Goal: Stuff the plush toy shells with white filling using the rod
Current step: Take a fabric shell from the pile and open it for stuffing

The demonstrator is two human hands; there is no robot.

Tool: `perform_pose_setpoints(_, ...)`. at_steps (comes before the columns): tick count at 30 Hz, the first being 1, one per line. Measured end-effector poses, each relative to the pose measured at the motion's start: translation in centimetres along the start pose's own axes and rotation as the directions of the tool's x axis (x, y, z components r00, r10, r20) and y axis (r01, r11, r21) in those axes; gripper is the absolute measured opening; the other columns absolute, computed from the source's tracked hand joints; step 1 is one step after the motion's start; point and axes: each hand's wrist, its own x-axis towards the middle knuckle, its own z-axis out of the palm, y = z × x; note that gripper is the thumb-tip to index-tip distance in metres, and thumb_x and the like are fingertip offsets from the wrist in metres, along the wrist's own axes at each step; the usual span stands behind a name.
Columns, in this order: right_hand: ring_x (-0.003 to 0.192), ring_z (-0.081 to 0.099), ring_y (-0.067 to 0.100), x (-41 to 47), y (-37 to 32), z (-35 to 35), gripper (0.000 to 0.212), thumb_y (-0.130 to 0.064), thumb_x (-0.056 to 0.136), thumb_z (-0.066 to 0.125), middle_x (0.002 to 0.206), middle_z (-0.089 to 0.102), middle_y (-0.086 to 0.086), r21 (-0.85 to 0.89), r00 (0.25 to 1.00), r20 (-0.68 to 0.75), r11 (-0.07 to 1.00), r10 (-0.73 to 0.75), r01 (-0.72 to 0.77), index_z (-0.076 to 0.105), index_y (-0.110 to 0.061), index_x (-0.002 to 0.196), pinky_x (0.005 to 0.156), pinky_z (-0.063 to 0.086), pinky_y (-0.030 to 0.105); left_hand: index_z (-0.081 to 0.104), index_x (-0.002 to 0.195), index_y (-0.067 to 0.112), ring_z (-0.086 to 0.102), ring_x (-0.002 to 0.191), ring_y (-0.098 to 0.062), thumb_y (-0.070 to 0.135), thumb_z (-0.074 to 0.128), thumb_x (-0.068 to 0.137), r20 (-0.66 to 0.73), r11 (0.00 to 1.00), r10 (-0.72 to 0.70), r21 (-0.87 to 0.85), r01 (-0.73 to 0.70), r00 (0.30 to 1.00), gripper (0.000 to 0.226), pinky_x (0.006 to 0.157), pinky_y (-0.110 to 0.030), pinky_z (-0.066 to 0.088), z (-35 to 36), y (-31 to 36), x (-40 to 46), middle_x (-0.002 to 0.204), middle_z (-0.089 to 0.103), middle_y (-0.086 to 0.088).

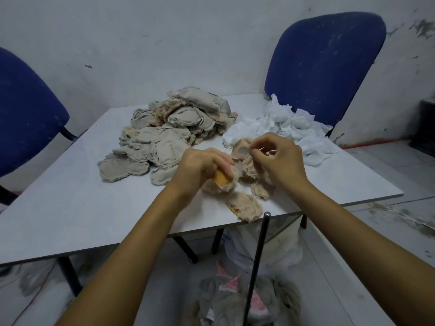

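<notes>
Counts — two hands (200, 165) (277, 158), two blue chairs (324, 64) (26, 114), one table (70, 203), one rod (257, 262) at 6 o'clock.

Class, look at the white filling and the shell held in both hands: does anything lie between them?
Nothing visible does. The white filling lies on the table directly behind the shell, touching it, beside the right hand.

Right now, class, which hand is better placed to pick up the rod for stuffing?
The right hand, probably. The rod leans at the table edge just below the right forearm, while the left hand grips the plush shell.
</notes>
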Motion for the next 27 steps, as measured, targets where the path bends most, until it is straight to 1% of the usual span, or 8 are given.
perform_pose_setpoints(3, 0.076, 0.064, 0.000, 0.1, 0.2, -0.1, 0.012, -0.023, 0.086, 0.076, 0.084, 0.068, -0.014, 0.048, 0.999, 0.008, 0.998, 0.035, -0.035, 0.066, -0.025, 0.092, 0.067, 0.049, 0.011, 0.073, 0.061, 0.008, 0.062, 0.081, -0.014, 0.006, 0.046, 0.068, 0.091, 0.995, -0.042, 0.089, 0.034, 0.995, 0.028, 0.067, -0.021, 0.046, -0.5, 0.7, -0.9, 0.081, 0.069, -0.009)
perform_pose_setpoints(5, 0.075, 0.064, 0.000, 0.1, 0.3, 0.1, 0.015, -0.030, 0.087, 0.075, 0.086, 0.066, -0.013, 0.084, 0.997, 0.016, 0.993, 0.080, -0.081, 0.063, -0.029, 0.097, 0.062, 0.048, 0.009, 0.076, 0.077, 0.012, 0.064, 0.082, -0.016, 0.002, 0.052, 0.075, 0.253, 0.988, -0.129, 0.113, 0.103, 0.959, 0.026, 0.072, -0.023, 0.050, -1.2, 1.2, -1.3, 0.082, 0.072, -0.008)
perform_pose_setpoints(7, 0.073, 0.063, -0.001, 0.1, 0.3, 0.3, 0.015, -0.031, 0.089, 0.073, 0.088, 0.064, -0.012, 0.102, 0.995, 0.014, 0.990, 0.094, -0.095, 0.062, -0.032, 0.099, 0.060, 0.047, 0.010, 0.077, 0.091, 0.015, 0.069, 0.086, -0.017, -0.001, 0.061, 0.086, 0.310, 0.962, -0.197, 0.243, 0.123, 0.930, 0.024, 0.079, -0.026, 0.055, -1.4, 1.2, -1.7, 0.088, 0.075, -0.009)
perform_pose_setpoints(12, 0.079, 0.058, -0.008, 0.1, -0.3, 0.7, 0.019, -0.014, 0.092, 0.065, 0.089, 0.062, -0.016, 0.133, 0.999, -0.020, 0.990, 0.047, -0.043, 0.060, -0.030, 0.102, 0.064, 0.045, 0.006, 0.072, 0.098, 0.025, 0.065, 0.095, -0.010, 0.000, 0.068, 0.087, -0.045, 0.868, 0.004, 0.496, 0.019, 0.999, 0.028, 0.084, -0.028, 0.054, -0.7, 0.0, -1.3, 0.103, 0.071, 0.003)
perform_pose_setpoints(16, 0.080, 0.062, 0.001, 0.1, -0.7, 0.8, 0.025, -0.010, 0.092, 0.063, 0.091, 0.065, -0.007, 0.219, 0.998, 0.027, 0.974, 0.059, -0.064, 0.057, -0.030, 0.106, 0.070, 0.050, 0.013, 0.061, 0.117, 0.035, 0.055, 0.114, -0.007, 0.008, 0.068, 0.090, -0.099, 0.784, 0.174, 0.616, -0.077, 0.980, 0.039, 0.090, -0.025, 0.051, -0.2, -0.7, -0.4, 0.126, 0.055, 0.006)
perform_pose_setpoints(19, 0.084, 0.063, 0.003, 0.1, -1.0, 0.9, 0.028, -0.006, 0.092, 0.061, 0.094, 0.064, -0.004, 0.250, 0.998, 0.060, 0.967, 0.031, -0.045, 0.054, -0.030, 0.104, 0.071, 0.049, 0.014, 0.054, 0.129, 0.036, 0.055, 0.115, -0.007, 0.019, 0.069, 0.091, -0.140, 0.811, 0.123, 0.584, -0.019, 0.982, 0.044, 0.090, -0.021, 0.049, 0.5, -1.2, 0.7, 0.128, 0.056, 0.006)
perform_pose_setpoints(23, 0.085, 0.072, 0.008, 0.0, -1.2, 1.4, 0.032, -0.003, 0.091, 0.059, 0.101, 0.063, -0.002, 0.358, 0.994, 0.093, 0.929, 0.060, -0.090, 0.053, -0.032, 0.103, 0.074, 0.057, 0.026, 0.046, 0.123, 0.041, 0.063, 0.091, 0.004, 0.027, 0.075, 0.088, -0.174, 0.884, -0.004, 0.460, 0.085, 0.985, 0.047, 0.079, -0.015, 0.052, 1.3, -2.2, 1.4, 0.105, 0.064, 0.010)
perform_pose_setpoints(27, 0.088, 0.072, 0.021, 0.4, -1.3, 1.5, 0.029, -0.010, 0.091, 0.062, 0.098, 0.066, 0.007, 0.404, 0.993, 0.062, 0.907, 0.101, -0.118, 0.053, -0.034, 0.107, 0.080, 0.059, 0.037, 0.046, 0.123, 0.039, 0.060, 0.099, -0.003, 0.022, 0.074, 0.088, -0.303, 0.859, 0.144, 0.510, 0.033, 0.942, 0.048, 0.080, -0.021, 0.052, 2.0, -2.5, 2.2, 0.111, 0.060, 0.004)
